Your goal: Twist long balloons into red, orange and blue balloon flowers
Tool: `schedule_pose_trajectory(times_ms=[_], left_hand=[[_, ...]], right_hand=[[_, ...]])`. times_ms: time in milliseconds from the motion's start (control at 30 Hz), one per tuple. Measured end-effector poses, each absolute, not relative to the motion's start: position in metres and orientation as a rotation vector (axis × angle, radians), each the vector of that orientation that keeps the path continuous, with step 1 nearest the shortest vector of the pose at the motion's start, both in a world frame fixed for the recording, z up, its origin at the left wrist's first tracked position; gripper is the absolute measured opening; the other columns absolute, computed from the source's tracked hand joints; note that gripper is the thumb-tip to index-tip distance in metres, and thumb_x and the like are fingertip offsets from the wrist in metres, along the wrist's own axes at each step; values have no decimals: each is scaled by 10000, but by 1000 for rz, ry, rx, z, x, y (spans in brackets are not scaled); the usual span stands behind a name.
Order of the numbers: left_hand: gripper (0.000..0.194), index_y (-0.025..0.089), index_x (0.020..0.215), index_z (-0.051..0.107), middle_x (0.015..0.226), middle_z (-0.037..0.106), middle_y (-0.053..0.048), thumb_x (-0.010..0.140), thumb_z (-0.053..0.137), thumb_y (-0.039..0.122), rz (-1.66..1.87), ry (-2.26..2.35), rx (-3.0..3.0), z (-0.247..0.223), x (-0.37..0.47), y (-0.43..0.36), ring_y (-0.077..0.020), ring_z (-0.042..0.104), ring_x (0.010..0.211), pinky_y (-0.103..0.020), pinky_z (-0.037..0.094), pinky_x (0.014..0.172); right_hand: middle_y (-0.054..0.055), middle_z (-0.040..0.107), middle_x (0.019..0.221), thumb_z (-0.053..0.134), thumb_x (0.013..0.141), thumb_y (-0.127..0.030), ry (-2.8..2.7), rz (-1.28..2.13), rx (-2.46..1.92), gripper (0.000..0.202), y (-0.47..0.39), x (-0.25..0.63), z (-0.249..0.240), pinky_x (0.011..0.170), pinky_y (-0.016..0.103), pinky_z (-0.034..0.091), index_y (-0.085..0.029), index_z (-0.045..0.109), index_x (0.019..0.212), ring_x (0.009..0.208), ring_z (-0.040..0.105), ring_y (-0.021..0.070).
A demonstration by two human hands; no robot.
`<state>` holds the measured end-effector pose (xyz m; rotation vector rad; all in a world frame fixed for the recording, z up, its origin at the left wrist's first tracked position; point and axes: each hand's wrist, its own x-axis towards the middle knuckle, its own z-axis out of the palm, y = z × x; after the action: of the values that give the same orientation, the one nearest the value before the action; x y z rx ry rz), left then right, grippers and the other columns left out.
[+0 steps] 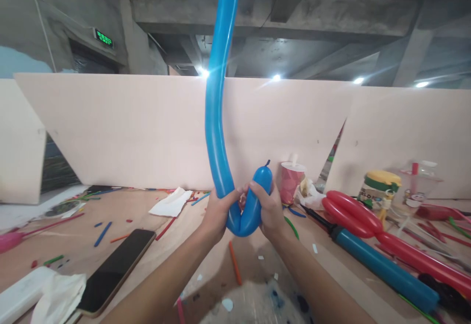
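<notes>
Seen from the head camera, a person's left hand (pixel 215 216) and right hand (pixel 271 211) hold a long blue balloon (pixel 215 118) bent into a narrow U above a littered bench (pixel 125 206). The left grip is closed around the long side, which rises past the top of the frame; the right grip is closed around the short side, its knotted tip pointing up between thumb and fingers. To the left of the forearms lie a dark-screened phone (pixel 119 270) and, farther back, a white sheet (pixel 171 202). An orange strip (pixel 234 263) rests below the hands. On the right, a pink cup (pixel 292 182) stands near a twisted red balloon (pixel 351 216), a teal pump (pixel 386 267) and a yellow-lidded tub (pixel 379 186). Pale panels (pixel 147 128) stand behind the bench.
</notes>
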<state>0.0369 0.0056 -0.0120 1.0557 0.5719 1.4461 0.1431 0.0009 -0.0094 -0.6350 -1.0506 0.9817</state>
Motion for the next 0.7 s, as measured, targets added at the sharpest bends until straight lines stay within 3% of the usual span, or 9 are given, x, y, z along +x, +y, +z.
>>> schedule_pose_trajectory(times_ms=[133, 300, 533, 700], left_hand=[[273, 139, 669, 576, 604, 572, -3, 660, 739, 358, 1448, 588, 1036, -13, 38, 4, -113, 555, 538, -229, 462, 548], [330, 133, 641, 561, 532, 532, 2, 657, 722, 421, 1493, 647, 991, -5, 30, 5, -105, 516, 461, -214, 420, 459], [302, 154, 702, 530, 587, 541, 23, 663, 721, 384, 1587, 550, 736, 3, 22, 13, -100, 536, 484, -225, 469, 497], [306, 152, 711, 532, 590, 543, 26, 635, 739, 364, 1568, 507, 681, 3, 23, 12, -97, 537, 481, -226, 475, 504]], right_hand=[[-30, 597, 659, 718, 684, -369, -979, 908, -670, 317, 0, 143, -10, 538, 257, 501, -201, 499, 841, 538, 586, 132], [-57, 542, 562, 693, 698, -401, -1024, 949, -737, 312, -3, 141, -9, 413, 251, 456, -211, 478, 820, 437, 541, 134], [-50, 515, 512, 690, 665, -372, -895, 1093, -583, 289, -1, 141, -5, 400, 236, 433, -192, 485, 758, 408, 507, 115], [-53, 561, 597, 688, 665, -356, -846, 1096, -483, 298, -1, 143, 0, 440, 248, 474, -215, 468, 810, 455, 558, 125]])
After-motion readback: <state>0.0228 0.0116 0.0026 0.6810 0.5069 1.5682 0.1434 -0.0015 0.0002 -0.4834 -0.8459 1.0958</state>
